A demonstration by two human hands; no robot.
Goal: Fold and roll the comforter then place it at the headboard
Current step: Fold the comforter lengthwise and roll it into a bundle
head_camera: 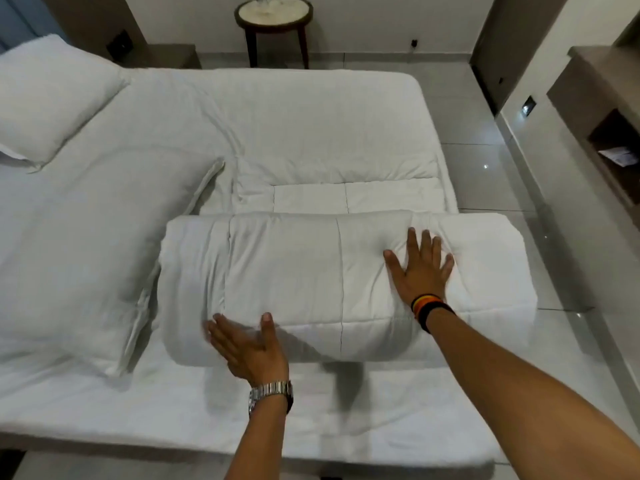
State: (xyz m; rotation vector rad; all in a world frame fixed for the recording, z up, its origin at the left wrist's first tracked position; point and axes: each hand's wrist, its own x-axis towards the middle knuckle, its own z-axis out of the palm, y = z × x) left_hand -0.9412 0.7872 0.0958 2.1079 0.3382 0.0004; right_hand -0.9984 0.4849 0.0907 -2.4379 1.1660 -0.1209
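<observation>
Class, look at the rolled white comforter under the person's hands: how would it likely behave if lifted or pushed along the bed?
The comforter roll probably squashes easily: the right hand dents it. Being rounded, it would likely roll when pushed. Lifted by one end, it may sag or unroll, since nothing visible ties it.

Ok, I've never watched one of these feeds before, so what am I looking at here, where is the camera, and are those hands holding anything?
There is no machine here. One wide camera sits on the person's head, looking forward and down across a bed. The two bare arms are the person's own. The left hand, with a metal watch, is open against the near side of a partly rolled white comforter. The right hand, with a striped wristband, lies flat on top of it. Neither grips anything; both just press. The unrolled part stretches away across the bed. Two pillows lie to the left, and a small round table stands on the floor beyond.
</observation>
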